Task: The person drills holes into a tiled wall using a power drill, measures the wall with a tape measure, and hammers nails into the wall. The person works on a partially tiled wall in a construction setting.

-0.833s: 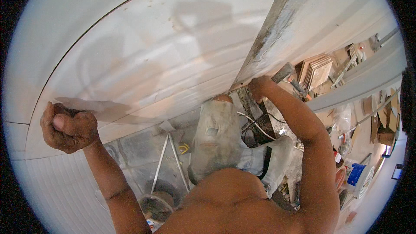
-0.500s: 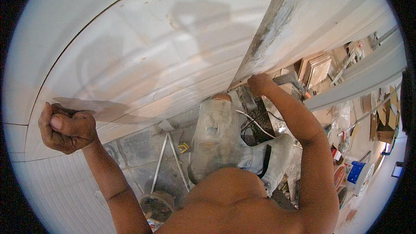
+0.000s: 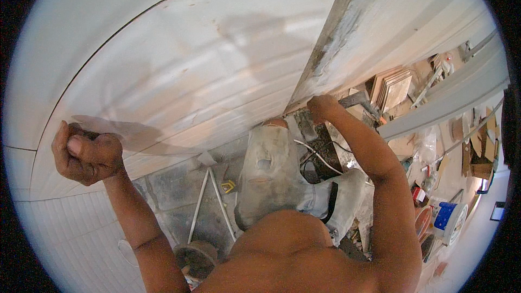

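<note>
Dusty work room, white wall slab (image 3: 182, 59) faced by both hands

Slab is set upright ahead of both grips: its lower left part is next to the left hand (image 3: 89, 152), its bottom right corner near and left of the right hand (image 3: 323, 108). Left grip is curled into a loose fist, thumb folded in; no object is seen in it, contact with the slab can't be confirmed. Right grip is bunched low, just right of the grey strip's (image 3: 330, 43) lower end; its inner side is hidden, so whether anything is held can't be told.

Handling, judged by look: slab is likely stiff, heavy, brittle at corners. Little purchase is offered by the smooth face. Best held by its edges, hands wide apart; corner pinching should be avoided, chip risk.

Grey hammer-like tool (image 3: 355, 99) is seen just right of the right hand. Thin white rods (image 3: 198, 206) are set in a V between the hands, lower down.
</note>
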### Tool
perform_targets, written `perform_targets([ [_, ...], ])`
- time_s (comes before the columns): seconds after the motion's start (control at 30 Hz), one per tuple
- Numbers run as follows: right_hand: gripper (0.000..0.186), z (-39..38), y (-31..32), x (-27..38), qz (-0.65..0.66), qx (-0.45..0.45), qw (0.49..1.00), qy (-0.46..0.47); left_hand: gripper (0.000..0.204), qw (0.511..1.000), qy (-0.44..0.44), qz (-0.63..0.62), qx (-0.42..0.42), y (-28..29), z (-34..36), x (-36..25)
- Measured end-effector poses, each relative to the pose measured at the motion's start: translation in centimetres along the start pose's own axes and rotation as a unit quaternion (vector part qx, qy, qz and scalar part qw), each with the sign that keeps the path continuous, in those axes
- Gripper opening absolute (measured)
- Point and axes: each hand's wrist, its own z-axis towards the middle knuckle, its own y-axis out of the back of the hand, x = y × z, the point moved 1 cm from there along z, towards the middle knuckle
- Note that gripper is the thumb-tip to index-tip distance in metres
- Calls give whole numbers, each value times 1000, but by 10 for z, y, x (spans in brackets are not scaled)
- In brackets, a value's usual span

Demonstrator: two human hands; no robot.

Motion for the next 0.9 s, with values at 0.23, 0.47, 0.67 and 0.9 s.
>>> perform_targets([
  [0.23, 44, -33, -49, -1, 89, 16, 994, -67, 19, 998, -61, 2, -28, -5, 4, 2],
  [0.47, 39, -193, -176, 38, 615, -215, 699, -294, 18, 996, -39, 15, -77, -17, 1, 13],
  [0.67, 41, -308, -211, 65, 656, -103, 640, -386, 21, 990, -68, 103, -68, -21, 5, 29],
  [0.9, 42, -362, -162, 127, 581, -96, 705, -395, 31, 966, 120, 130, 186, 8, 20, -15],
])
